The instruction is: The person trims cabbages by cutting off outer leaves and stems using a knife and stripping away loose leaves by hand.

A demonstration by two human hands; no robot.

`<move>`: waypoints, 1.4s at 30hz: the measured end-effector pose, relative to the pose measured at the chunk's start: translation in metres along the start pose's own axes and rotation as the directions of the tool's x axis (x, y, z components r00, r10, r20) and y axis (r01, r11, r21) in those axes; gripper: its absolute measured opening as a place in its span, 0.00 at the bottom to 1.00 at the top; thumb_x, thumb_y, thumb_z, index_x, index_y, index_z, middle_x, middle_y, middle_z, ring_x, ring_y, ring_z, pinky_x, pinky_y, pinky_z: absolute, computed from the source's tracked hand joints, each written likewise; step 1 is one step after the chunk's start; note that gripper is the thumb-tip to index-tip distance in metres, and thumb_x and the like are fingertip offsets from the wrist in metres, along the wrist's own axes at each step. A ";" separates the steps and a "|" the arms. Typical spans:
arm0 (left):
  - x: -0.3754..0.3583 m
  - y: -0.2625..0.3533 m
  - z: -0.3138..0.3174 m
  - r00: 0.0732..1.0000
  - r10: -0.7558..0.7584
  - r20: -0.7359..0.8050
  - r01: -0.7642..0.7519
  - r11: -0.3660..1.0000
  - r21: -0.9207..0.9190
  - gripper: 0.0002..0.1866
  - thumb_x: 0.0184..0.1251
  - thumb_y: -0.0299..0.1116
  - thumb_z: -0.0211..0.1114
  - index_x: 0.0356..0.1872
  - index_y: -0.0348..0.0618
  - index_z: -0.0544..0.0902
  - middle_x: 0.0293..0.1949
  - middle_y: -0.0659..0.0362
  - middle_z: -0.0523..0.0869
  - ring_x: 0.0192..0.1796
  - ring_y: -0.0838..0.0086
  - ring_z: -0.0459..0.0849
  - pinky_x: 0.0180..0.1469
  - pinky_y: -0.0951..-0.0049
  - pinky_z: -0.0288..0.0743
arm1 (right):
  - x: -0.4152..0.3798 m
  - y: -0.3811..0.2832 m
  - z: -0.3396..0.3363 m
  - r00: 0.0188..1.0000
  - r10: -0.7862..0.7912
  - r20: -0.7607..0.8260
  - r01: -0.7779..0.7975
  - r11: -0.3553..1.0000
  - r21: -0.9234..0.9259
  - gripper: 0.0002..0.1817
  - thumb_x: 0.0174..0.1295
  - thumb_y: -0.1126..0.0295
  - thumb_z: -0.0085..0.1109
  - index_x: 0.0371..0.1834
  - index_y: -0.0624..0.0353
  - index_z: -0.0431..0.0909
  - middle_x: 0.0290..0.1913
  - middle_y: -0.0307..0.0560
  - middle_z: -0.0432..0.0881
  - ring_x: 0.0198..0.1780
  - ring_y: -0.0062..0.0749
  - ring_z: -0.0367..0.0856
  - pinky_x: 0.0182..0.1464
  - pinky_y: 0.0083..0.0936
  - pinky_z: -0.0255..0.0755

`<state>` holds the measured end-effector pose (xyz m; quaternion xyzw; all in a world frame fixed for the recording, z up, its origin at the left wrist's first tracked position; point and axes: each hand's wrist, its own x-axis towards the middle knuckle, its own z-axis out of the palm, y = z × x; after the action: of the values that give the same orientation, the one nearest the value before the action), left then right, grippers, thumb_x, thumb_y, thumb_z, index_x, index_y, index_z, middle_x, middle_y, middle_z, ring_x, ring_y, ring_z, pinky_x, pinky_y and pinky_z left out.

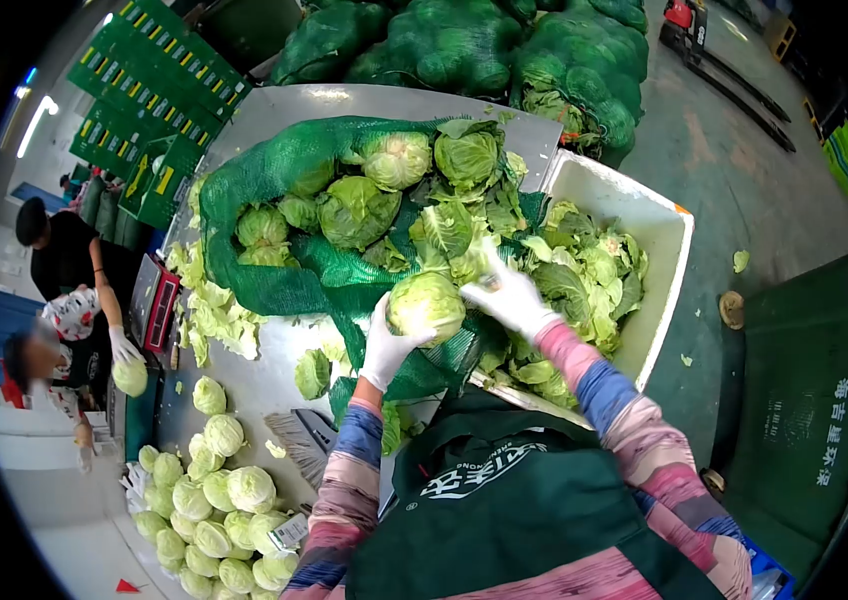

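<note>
In the head view, my left hand (388, 345), in a white glove, holds a pale green cabbage (427, 307) from its left side and below. To the right of that cabbage is my right hand (511, 300), also gloved, with thumb and fingers spread apart. Its fingertips are right beside a loose cabbage leaf (468, 262), and the thumb points at the held cabbage. Behind both hands a green mesh bag (274, 280) lies spread on the metal table (289, 345), with several untrimmed cabbages (357, 212) in its mouth.
A white foam box (672, 255) full of leaves stands at right. Trimmed cabbages (212, 490) are piled at lower left, near a brush (296, 440). Full mesh bags (434, 50) lie beyond the table. A co-worker (69, 330) at left holds a cabbage (130, 376). A green bin (804, 400) stands far right.
</note>
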<state>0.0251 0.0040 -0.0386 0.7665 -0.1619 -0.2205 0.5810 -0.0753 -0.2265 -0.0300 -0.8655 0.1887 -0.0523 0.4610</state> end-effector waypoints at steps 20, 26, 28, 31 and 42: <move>0.016 0.000 0.019 0.828 -0.559 0.045 0.478 0.662 -0.578 0.50 0.51 0.48 0.77 0.71 0.44 0.56 0.66 0.46 0.67 0.65 0.53 0.72 0.57 0.46 0.76 | -0.003 0.001 0.020 0.995 0.102 -0.008 -0.102 0.994 -0.042 0.38 0.67 0.45 0.50 0.74 0.56 0.58 0.36 0.62 0.84 0.38 0.56 0.83 0.43 0.41 0.75; 0.014 0.053 0.044 0.995 0.081 0.057 -0.099 0.830 0.548 0.55 0.33 0.44 0.83 0.66 0.32 0.63 0.57 0.42 0.77 0.59 0.55 0.77 0.63 0.64 0.70 | -0.008 0.002 0.000 0.981 -0.191 0.038 0.195 0.952 -0.237 0.30 0.70 0.49 0.49 0.75 0.37 0.58 0.25 0.61 0.79 0.29 0.58 0.79 0.35 0.45 0.73; 0.023 0.039 0.045 0.989 0.136 0.064 -0.148 0.804 0.576 0.53 0.33 0.44 0.83 0.64 0.32 0.66 0.56 0.43 0.77 0.59 0.56 0.78 0.63 0.64 0.71 | -0.009 0.005 0.000 0.988 -0.110 0.113 0.140 0.938 -0.317 0.32 0.71 0.44 0.43 0.76 0.38 0.54 0.25 0.60 0.81 0.28 0.57 0.80 0.34 0.45 0.73; 0.024 0.036 0.040 0.981 0.182 0.073 -0.191 0.806 0.561 0.49 0.34 0.45 0.82 0.61 0.32 0.70 0.55 0.44 0.78 0.58 0.57 0.78 0.62 0.64 0.71 | -0.013 0.004 0.004 0.989 -0.025 0.147 0.067 0.956 -0.286 0.33 0.71 0.45 0.43 0.76 0.42 0.54 0.27 0.62 0.81 0.29 0.58 0.80 0.35 0.46 0.73; 0.027 0.015 0.017 0.976 0.168 0.141 -0.210 0.900 0.383 0.46 0.43 0.40 0.82 0.65 0.35 0.69 0.53 0.47 0.82 0.55 0.65 0.81 0.60 0.67 0.74 | 0.006 -0.005 0.008 0.932 0.128 0.339 -0.247 0.910 0.334 0.29 0.70 0.49 0.49 0.72 0.47 0.66 0.16 0.45 0.76 0.19 0.28 0.77 0.32 0.26 0.70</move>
<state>0.0387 -0.0277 -0.0319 0.8361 -0.3069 -0.1654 0.4236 -0.0667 -0.2198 -0.0304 -0.7375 0.1841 0.0942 0.6429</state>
